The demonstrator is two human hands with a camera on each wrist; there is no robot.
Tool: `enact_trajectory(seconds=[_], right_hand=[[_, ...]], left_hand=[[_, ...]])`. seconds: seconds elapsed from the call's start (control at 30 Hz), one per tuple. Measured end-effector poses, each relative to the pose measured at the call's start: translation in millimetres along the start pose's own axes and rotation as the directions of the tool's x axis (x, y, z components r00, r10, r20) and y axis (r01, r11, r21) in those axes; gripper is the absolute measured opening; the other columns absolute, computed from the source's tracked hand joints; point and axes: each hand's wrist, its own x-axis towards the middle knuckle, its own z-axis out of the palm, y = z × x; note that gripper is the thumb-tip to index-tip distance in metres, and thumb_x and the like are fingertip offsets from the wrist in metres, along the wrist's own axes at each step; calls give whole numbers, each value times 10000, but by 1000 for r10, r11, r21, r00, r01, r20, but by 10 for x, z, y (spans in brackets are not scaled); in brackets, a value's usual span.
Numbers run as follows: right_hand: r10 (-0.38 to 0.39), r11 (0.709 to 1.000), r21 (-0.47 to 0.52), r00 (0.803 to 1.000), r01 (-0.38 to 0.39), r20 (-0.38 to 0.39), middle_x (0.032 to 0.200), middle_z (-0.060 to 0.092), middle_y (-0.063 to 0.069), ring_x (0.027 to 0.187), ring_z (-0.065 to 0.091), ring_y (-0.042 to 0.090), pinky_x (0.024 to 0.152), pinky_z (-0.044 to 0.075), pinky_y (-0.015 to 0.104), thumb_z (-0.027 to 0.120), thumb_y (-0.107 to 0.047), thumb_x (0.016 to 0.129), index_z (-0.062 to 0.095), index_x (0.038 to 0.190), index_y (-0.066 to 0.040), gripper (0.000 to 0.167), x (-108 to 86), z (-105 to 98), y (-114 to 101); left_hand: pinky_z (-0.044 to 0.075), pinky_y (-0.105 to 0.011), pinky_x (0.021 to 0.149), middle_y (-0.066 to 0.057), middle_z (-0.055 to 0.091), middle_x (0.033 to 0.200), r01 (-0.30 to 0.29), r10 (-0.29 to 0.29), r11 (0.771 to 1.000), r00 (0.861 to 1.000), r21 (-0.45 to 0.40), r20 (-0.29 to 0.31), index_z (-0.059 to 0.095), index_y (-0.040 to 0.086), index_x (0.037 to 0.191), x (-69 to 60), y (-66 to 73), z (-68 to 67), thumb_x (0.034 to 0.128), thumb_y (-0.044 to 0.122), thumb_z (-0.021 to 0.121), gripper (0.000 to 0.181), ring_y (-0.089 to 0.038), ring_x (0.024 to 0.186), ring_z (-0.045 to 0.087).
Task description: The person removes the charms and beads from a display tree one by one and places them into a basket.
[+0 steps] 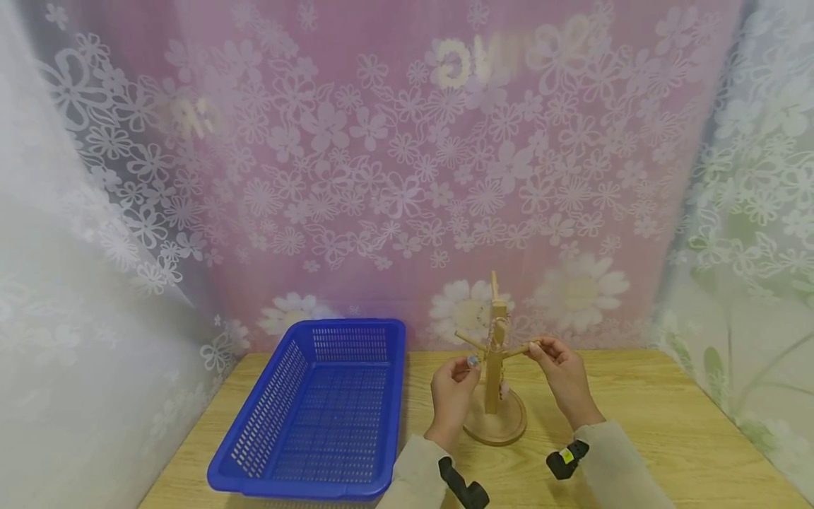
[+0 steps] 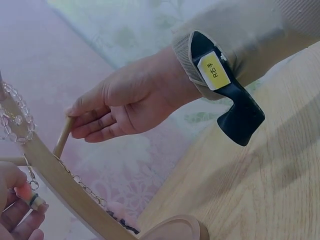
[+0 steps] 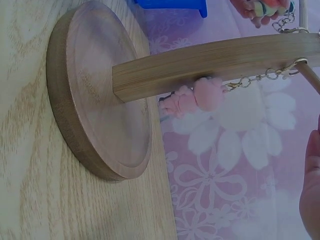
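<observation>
A wooden jewelry stand (image 1: pixel 492 385) with a round base and pegs stands upright on the table. My left hand (image 1: pixel 450 396) is at its left side and pinches a small colourful keychain charm (image 3: pixel 272 7). That charm's chain (image 2: pixel 31 172) hangs over a left peg. At the other side my right hand (image 1: pixel 562 371) pinches the end of a wooden peg (image 2: pixel 63 135) between thumb and fingers. A pink keychain figure (image 3: pixel 207 95) dangles by its chain from this peg. Higher up hangs a clear pink bead bracelet (image 2: pixel 17 117).
A blue plastic basket (image 1: pixel 400 396) with mesh sides sits on the wooden table (image 1: pixel 668 403), left of the stand. Behind the table hangs a pink flowered curtain (image 1: pixel 407 177). Pale flowered cloth (image 1: pixel 750 283) borders the right side.
</observation>
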Motion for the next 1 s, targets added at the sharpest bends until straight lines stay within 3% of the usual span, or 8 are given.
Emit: enact_trajectory(seconds=[0.73, 1.0], right_hand=[[-26, 1000, 10, 999, 26, 21, 915, 638, -139, 915, 624, 29, 819, 460, 107, 560, -313, 949, 530, 1152, 59, 425, 24, -3, 25], [-15, 1000, -2, 1000, 15, 20, 917, 636, -150, 909, 613, -13, 817, 451, 93, 558, -318, 949, 522, 1161, 63, 437, 16, -10, 26]], left_hand=[[506, -207, 704, -6, 672, 895, -37, 37, 998, 999, -46, -3, 696, 39, 976, 18, 203, 11, 830, 107, 699, 161, -84, 794, 608], [513, -199, 697, -49, 681, 924, -71, 71, 996, 997, -49, 2, 688, 17, 997, 9, 267, -4, 838, 101, 692, 180, -105, 808, 621]])
